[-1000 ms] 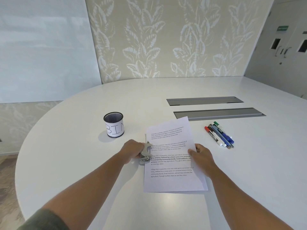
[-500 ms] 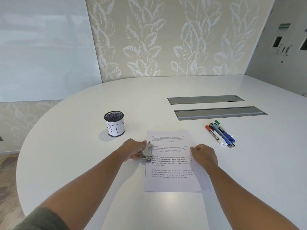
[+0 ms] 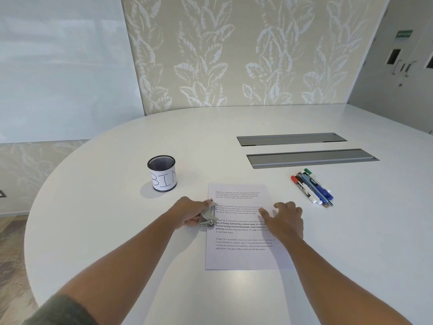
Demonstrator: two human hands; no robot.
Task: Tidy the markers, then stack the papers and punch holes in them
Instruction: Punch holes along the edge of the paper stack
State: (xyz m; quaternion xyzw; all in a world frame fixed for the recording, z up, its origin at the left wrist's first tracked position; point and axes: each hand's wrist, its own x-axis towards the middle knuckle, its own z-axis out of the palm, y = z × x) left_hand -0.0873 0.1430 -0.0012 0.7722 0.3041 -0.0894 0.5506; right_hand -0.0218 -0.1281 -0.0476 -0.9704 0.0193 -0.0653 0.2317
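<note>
A printed stack of papers (image 3: 239, 252) lies flat on the white table (image 3: 117, 219) in front of me. A grey metal hole punch (image 3: 209, 217) sits on the papers' left edge, and my left hand (image 3: 191, 213) grips it from the left. My right hand (image 3: 284, 219) rests flat on the right side of the papers with its fingers spread, holding nothing. Several markers (image 3: 312, 187) in red, black, blue and green lie side by side on the table to the right of the papers.
A black mesh cup (image 3: 162, 172) labelled BIN stands left of the papers, behind my left hand. Two grey cable hatches (image 3: 311, 157) are set into the table beyond the markers. The table's curved edge runs along the left.
The papers, lifted at the far end a second ago, now lie flat on the table. My right hand has let go of their edge and spread open on top.
</note>
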